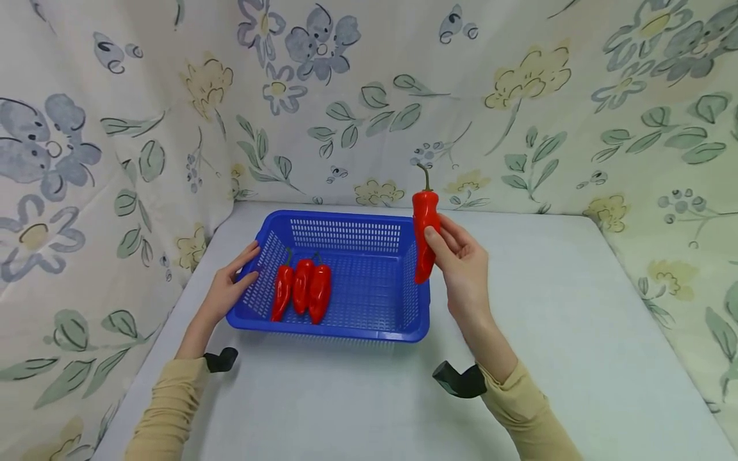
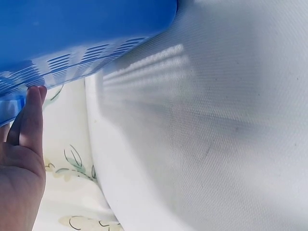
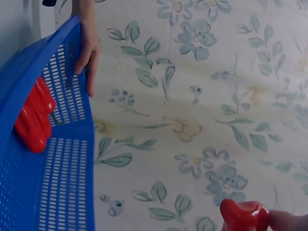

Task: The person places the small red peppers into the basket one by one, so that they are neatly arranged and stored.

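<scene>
A red pepper (image 1: 424, 224) with a long green stem is pinched between the thumb and fingers of my right hand (image 1: 466, 269). It stands nearly upright, stem up, in front of the right end of a blue plastic basket (image 1: 346, 332). In the right wrist view only part of this pepper (image 3: 245, 216) shows, low in the picture. Three more red peppers (image 1: 282, 291) lie side by side in the basket's left half, stems toward the back. My left hand (image 1: 226, 288) rests on the basket's left rim with its fingers fairly straight; the left wrist view shows fingertips touching the basket's wall (image 2: 96, 53).
The basket stands on a white table (image 1: 548, 307). A cloth with a flower and leaf print (image 1: 369, 64) hangs behind the table and along its left side. Dark bands (image 1: 461, 381) sit at both wrists.
</scene>
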`<state>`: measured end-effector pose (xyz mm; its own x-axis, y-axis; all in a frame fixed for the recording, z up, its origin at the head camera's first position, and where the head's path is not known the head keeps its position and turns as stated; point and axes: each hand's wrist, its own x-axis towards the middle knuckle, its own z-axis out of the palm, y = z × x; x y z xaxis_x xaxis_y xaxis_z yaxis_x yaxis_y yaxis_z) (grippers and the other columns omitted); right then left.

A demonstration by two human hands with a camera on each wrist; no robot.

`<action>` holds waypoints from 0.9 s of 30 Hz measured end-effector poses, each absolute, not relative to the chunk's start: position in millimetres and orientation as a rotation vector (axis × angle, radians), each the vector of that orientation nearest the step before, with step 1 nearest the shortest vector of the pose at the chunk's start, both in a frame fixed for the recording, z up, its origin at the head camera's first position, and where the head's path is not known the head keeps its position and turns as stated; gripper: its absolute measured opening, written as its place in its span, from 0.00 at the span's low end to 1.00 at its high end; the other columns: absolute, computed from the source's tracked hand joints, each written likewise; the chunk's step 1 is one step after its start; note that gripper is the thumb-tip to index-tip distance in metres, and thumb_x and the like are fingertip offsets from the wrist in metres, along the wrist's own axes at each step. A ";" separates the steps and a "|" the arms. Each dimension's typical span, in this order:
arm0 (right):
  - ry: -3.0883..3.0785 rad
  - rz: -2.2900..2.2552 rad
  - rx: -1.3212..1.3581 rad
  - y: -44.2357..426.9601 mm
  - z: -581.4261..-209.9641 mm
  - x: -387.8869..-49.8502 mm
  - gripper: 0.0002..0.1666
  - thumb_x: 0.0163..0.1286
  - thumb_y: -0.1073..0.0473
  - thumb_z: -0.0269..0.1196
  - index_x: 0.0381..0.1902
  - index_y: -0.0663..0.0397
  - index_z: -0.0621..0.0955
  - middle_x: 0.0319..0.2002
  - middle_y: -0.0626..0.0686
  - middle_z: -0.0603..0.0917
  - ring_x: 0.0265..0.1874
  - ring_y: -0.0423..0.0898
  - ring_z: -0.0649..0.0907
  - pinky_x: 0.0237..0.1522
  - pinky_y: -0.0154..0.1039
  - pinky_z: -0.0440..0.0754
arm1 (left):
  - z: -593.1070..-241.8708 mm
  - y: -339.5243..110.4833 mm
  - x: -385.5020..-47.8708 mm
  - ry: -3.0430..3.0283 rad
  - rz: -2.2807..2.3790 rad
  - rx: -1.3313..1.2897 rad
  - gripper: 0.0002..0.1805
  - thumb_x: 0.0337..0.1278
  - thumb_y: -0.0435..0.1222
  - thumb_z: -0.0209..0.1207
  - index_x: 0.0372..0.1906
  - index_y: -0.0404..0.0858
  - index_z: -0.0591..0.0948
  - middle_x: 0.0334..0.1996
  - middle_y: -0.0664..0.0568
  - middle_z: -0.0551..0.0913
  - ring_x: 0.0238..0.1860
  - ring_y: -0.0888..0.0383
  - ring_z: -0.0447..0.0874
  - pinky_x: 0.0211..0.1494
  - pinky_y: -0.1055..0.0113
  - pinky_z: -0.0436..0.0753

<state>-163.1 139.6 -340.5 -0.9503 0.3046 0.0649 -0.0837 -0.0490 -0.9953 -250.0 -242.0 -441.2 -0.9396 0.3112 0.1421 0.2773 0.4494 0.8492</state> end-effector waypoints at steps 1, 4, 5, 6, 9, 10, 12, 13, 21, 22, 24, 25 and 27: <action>-1.951 2.094 -0.231 137.7 -339.9 -163.7 0.29 0.68 0.52 0.59 0.66 0.49 0.71 0.60 0.51 0.79 0.55 0.46 0.82 0.54 0.35 0.81 | -441.2 -241.7 -250.1 2.644 1.539 0.539 0.28 0.64 0.27 0.51 0.69 0.30 0.62 0.73 0.38 0.55 0.72 0.36 0.51 0.65 0.38 0.60; -1.942 2.108 -0.217 130.9 -338.2 -165.1 0.29 0.68 0.54 0.59 0.66 0.50 0.71 0.60 0.51 0.79 0.55 0.46 0.82 0.52 0.35 0.81 | -442.6 -241.9 -251.1 2.642 1.538 0.542 0.28 0.64 0.27 0.51 0.69 0.31 0.62 0.73 0.38 0.55 0.72 0.36 0.51 0.64 0.40 0.61; -1.938 2.117 -0.215 128.6 -338.0 -165.7 0.28 0.68 0.54 0.59 0.66 0.51 0.71 0.60 0.52 0.79 0.55 0.46 0.82 0.52 0.35 0.81 | -442.5 -241.8 -251.3 2.643 1.536 0.538 0.28 0.64 0.27 0.51 0.69 0.30 0.62 0.73 0.38 0.55 0.72 0.36 0.51 0.64 0.40 0.61; -1.933 2.127 -0.212 126.1 -338.2 -166.3 0.28 0.68 0.54 0.59 0.66 0.51 0.71 0.59 0.52 0.79 0.55 0.47 0.82 0.52 0.35 0.81 | -442.1 -241.4 -251.2 2.645 1.534 0.533 0.28 0.64 0.27 0.51 0.69 0.30 0.62 0.73 0.38 0.55 0.72 0.36 0.51 0.64 0.41 0.61; -1.920 2.160 -0.215 118.6 -340.7 -168.4 0.28 0.68 0.55 0.59 0.65 0.50 0.71 0.59 0.51 0.79 0.54 0.46 0.82 0.53 0.35 0.81 | -440.4 -240.7 -250.2 2.655 1.521 0.520 0.28 0.64 0.26 0.50 0.69 0.29 0.62 0.73 0.37 0.55 0.72 0.35 0.51 0.64 0.44 0.62; -1.919 2.171 -0.217 116.0 -342.3 -169.2 0.28 0.68 0.55 0.59 0.65 0.50 0.71 0.59 0.51 0.80 0.54 0.46 0.82 0.53 0.35 0.81 | -439.5 -240.4 -249.6 2.662 1.512 0.518 0.28 0.64 0.26 0.50 0.69 0.29 0.62 0.73 0.37 0.55 0.72 0.35 0.52 0.65 0.48 0.63; -1.926 2.191 -0.224 110.8 -346.8 -171.1 0.28 0.68 0.55 0.59 0.65 0.49 0.71 0.59 0.51 0.80 0.54 0.46 0.82 0.53 0.36 0.81 | -437.8 -239.7 -248.5 2.673 1.498 0.513 0.28 0.64 0.26 0.50 0.69 0.29 0.62 0.73 0.37 0.55 0.72 0.35 0.52 0.65 0.56 0.65; -1.931 2.201 -0.228 107.7 -349.4 -172.0 0.28 0.68 0.55 0.59 0.65 0.49 0.71 0.59 0.51 0.80 0.54 0.46 0.82 0.53 0.36 0.81 | -437.0 -239.6 -247.5 2.676 1.494 0.512 0.28 0.64 0.26 0.50 0.69 0.28 0.62 0.73 0.37 0.55 0.71 0.35 0.52 0.65 0.61 0.65; -1.971 2.255 -0.292 82.8 -373.6 -181.8 0.27 0.67 0.54 0.61 0.63 0.52 0.74 0.57 0.54 0.81 0.53 0.50 0.83 0.56 0.42 0.80 | -438.2 -240.2 -246.9 2.661 1.526 0.527 0.27 0.64 0.25 0.49 0.68 0.27 0.62 0.72 0.36 0.55 0.72 0.35 0.51 0.65 0.44 0.61; -1.975 2.257 -0.308 80.1 -376.5 -183.3 0.27 0.66 0.54 0.62 0.62 0.52 0.74 0.57 0.54 0.81 0.53 0.51 0.83 0.55 0.43 0.80 | -438.9 -240.5 -247.4 2.658 1.530 0.530 0.27 0.64 0.25 0.50 0.68 0.27 0.62 0.72 0.36 0.55 0.72 0.35 0.51 0.65 0.42 0.61; -1.985 2.260 -0.339 75.2 -382.0 -185.9 0.27 0.66 0.54 0.62 0.62 0.52 0.74 0.57 0.55 0.81 0.53 0.51 0.83 0.55 0.43 0.81 | -439.9 -240.8 -248.3 2.656 1.533 0.533 0.27 0.64 0.25 0.49 0.68 0.27 0.62 0.72 0.36 0.55 0.72 0.35 0.51 0.65 0.43 0.61; -1.984 2.267 -0.347 72.9 -384.8 -187.2 0.27 0.66 0.54 0.63 0.62 0.53 0.74 0.57 0.56 0.81 0.53 0.52 0.83 0.55 0.44 0.81 | -440.3 -241.1 -248.7 2.660 1.530 0.536 0.27 0.64 0.25 0.50 0.68 0.27 0.62 0.72 0.36 0.55 0.72 0.35 0.52 0.65 0.44 0.61; -1.981 2.279 -0.354 68.8 -390.3 -189.6 0.28 0.65 0.54 0.63 0.62 0.54 0.74 0.57 0.57 0.81 0.53 0.52 0.83 0.55 0.44 0.80 | -440.4 -241.4 -249.0 2.668 1.523 0.535 0.27 0.64 0.25 0.50 0.68 0.27 0.63 0.72 0.36 0.55 0.72 0.36 0.52 0.65 0.47 0.62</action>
